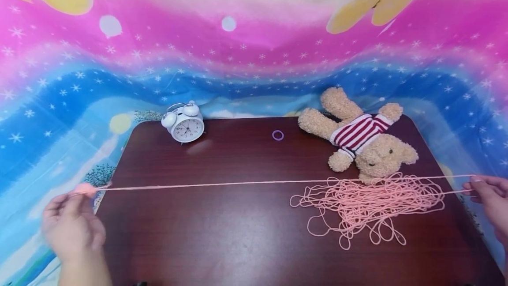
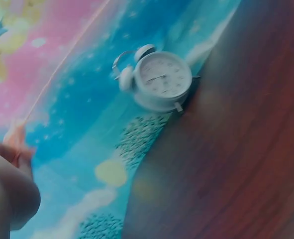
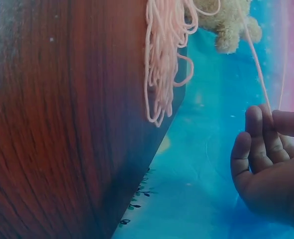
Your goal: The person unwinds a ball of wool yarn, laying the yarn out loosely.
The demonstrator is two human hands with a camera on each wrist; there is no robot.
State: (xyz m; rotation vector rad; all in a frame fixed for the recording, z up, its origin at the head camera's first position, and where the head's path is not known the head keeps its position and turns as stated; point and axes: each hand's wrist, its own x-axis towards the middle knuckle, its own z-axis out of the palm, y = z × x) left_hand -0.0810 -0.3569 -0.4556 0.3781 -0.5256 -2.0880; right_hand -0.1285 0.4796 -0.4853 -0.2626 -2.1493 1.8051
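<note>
A strand of pink yarn (image 1: 222, 183) runs taut across the table between the two hands. At the left edge my left hand (image 1: 73, 224) grips a small pink bundle of yarn (image 1: 85, 190), mostly hidden by the fingers. Beyond the right edge my right hand (image 1: 490, 195) pinches the strand between thumb and fingers; in the right wrist view the other fingers of this hand (image 3: 271, 154) are loosely bent. A loose, tangled heap of the same yarn (image 1: 373, 202) lies on the table's right side, and one strand leads from it to the right hand.
A white twin-bell alarm clock (image 1: 186, 127) stands at the back left. A purple ring (image 1: 278, 135) lies near the back middle. The teddy bear (image 1: 361, 131) in a striped shirt lies at the back right, its head touching the yarn heap. Printed cloth (image 1: 254, 61) surrounds the dark wooden table (image 1: 222, 233).
</note>
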